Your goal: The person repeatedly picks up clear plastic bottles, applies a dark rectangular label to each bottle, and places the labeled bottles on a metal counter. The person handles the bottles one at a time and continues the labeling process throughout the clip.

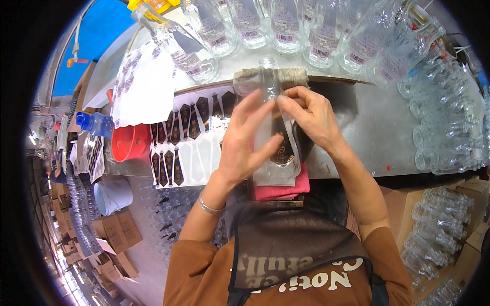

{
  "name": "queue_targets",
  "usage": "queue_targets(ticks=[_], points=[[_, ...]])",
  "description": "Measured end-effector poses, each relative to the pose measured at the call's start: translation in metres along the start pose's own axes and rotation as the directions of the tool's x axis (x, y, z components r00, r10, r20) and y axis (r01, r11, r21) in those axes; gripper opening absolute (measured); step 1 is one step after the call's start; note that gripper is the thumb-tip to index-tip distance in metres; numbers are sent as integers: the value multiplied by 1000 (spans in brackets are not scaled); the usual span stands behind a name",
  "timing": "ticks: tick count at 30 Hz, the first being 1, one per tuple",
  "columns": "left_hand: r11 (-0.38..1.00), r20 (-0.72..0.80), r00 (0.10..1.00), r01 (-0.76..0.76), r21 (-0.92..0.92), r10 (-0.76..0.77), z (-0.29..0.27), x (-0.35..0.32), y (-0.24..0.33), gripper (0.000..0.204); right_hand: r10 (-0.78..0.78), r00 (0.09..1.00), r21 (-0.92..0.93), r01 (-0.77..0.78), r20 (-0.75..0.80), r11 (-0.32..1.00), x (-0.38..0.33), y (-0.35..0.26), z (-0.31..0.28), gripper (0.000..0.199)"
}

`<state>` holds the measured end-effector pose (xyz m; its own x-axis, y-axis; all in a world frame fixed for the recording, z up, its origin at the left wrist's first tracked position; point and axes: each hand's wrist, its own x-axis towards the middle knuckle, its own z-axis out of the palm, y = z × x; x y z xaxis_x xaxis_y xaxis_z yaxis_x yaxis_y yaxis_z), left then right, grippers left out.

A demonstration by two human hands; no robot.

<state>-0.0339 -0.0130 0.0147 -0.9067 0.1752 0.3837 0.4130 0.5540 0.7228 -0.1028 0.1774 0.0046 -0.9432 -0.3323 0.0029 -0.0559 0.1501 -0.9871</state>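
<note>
A clear glass bottle [287, 172] lies in front of me with its neck pointing away, propped on a rolled beige cloth [294, 77]. On its upper side is a dark tie-shaped label [280, 148]. My left hand [244, 140] is over the bottle's left side, fingers spread and slightly blurred. Thumb and forefinger of my right hand [315, 116] are pinched together at the narrow upper end of the label, by the bottle's shoulder. Left of the bottle lie sheets of the same dark labels [193, 122], with several bare white places.
Several standing glass bottles with printed back labels [286, 30] line the far side. More bottles lie stacked at the right [439, 132] and in a carton [434, 224]. A red bucket [131, 143], a white label sheet [143, 86] and a pink cloth [286, 192] are nearby.
</note>
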Motion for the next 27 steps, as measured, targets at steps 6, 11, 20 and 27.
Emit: queue_targets(ticks=[6,11,20,27], points=[[946,38,983,185,-266,-182,7,-26,7,88,141,981,58,-150,137,987,-39,-3,-16,47],[913,117,956,293,-282,-270,5,-54,25,94,150,973,-14,-150,176,989,-90,-9,-18,55],[659,118,888,413,-629,-444,16,-48,13,65,165,979,154,-183,121,971,-82,8,0,51],[655,100,888,404,-638,-450,19,-49,12,63,138,986,129,-149,92,980,-83,12,3,47]])
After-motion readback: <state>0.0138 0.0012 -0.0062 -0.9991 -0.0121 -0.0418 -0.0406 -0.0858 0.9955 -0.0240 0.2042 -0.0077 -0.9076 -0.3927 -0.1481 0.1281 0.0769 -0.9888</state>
